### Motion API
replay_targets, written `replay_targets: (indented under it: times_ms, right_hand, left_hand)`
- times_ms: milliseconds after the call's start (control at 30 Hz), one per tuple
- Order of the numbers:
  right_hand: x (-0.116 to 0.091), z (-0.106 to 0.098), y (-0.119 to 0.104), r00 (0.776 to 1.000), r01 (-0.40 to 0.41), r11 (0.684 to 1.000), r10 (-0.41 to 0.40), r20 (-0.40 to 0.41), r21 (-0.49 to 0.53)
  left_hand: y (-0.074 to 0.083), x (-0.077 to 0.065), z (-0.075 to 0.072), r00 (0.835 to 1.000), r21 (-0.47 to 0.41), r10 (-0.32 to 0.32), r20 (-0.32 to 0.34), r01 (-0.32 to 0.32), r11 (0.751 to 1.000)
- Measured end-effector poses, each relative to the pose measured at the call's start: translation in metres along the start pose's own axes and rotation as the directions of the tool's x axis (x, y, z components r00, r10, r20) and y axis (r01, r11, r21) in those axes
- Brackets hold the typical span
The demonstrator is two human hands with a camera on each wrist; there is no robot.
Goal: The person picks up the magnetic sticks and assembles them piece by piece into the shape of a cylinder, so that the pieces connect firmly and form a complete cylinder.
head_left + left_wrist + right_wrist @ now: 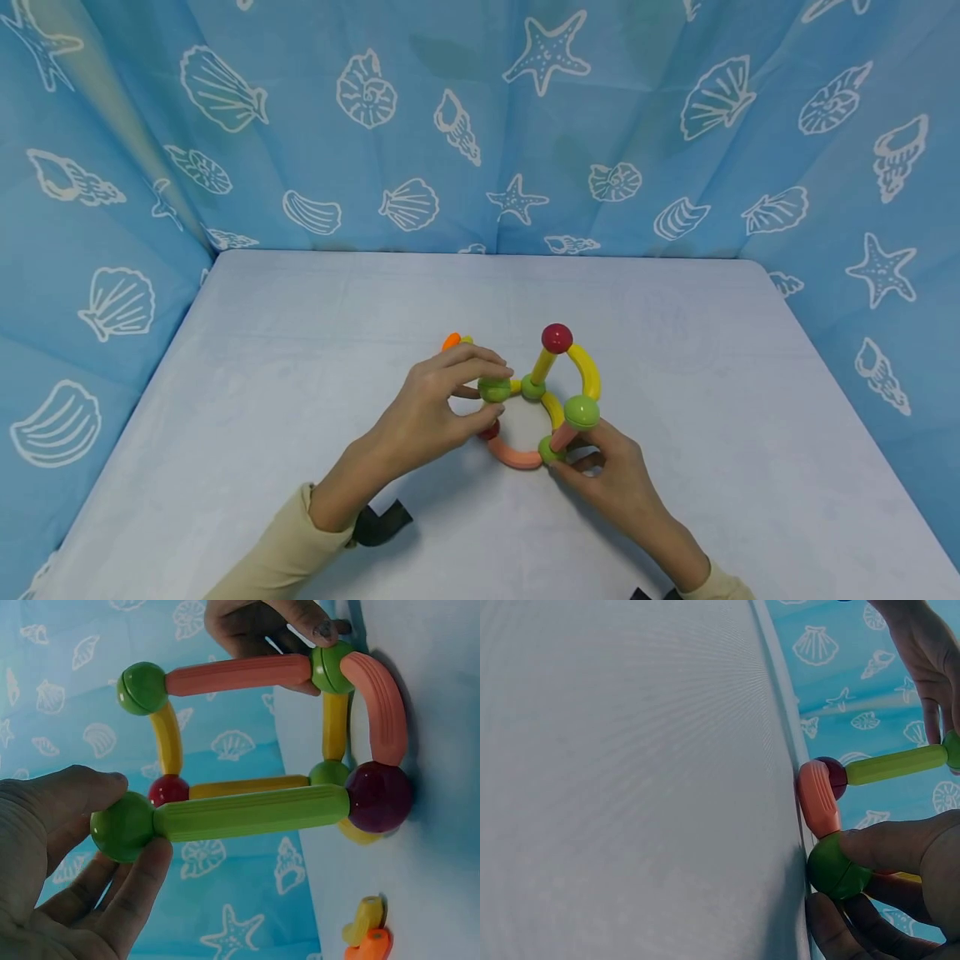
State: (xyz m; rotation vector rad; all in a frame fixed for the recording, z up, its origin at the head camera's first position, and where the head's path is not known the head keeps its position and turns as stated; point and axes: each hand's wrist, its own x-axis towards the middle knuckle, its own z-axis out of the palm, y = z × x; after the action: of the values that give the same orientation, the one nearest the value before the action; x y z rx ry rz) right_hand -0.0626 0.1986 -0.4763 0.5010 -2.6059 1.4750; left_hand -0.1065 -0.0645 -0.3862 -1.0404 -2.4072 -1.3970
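A frame of ball-and-stick building pieces stands on the table in front of me. Its base is a ring with a curved salmon stick (516,455), curved yellow sticks (553,408) and balls between them. My left hand (427,404) pinches a green ball (124,826) at the top of a straight green stick (255,813), whose lower end meets a dark red ball (380,796). Low on the near right, my right hand (617,479) grips a green base ball (838,866). A salmon upright (238,673) rises from that ball to another green ball (581,412).
At the back, a yellow upright carries a red ball (557,338), joined by an arched yellow stick (587,372) to the upper green ball. Loose orange (369,945) and yellow (366,919) pieces lie beyond my left hand. A blue shell-print curtain (465,125) borders the white table (300,317).
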Motion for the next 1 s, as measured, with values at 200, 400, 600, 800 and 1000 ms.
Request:
replay_targets:
  times_ms: [200,400,600,800,1000]
  right_hand:
    - [-0.001,0.0,-0.002,1.0,-0.011,1.0,0.011,-0.001,-0.009]
    - [-0.002,0.0,-0.002,1.0,-0.026,1.0,0.026,0.006,-0.01]
    - [0.0,0.0,-0.001,1.0,-0.023,0.999,0.023,-0.002,-0.026]
    - [0.0,0.001,-0.003,1.0,-0.007,1.0,0.007,-0.015,-0.028]
    - [0.002,0.002,-0.005,1.0,0.012,1.0,-0.013,-0.026,-0.027]
  left_hand:
    - [-0.002,-0.006,-0.001,0.999,-0.012,-0.047,-0.012,0.047,0.999]
    - [-0.015,-0.022,0.001,0.984,-0.148,-0.18,0.001,0.178,0.973]
    - [-0.034,-0.035,0.015,0.93,-0.181,-0.35,0.115,0.366,0.913]
    - [-0.045,-0.037,0.035,0.933,-0.046,-0.344,0.107,0.35,0.935]
    - [-0.053,-0.036,0.043,0.944,0.017,-0.315,0.097,0.315,0.949]
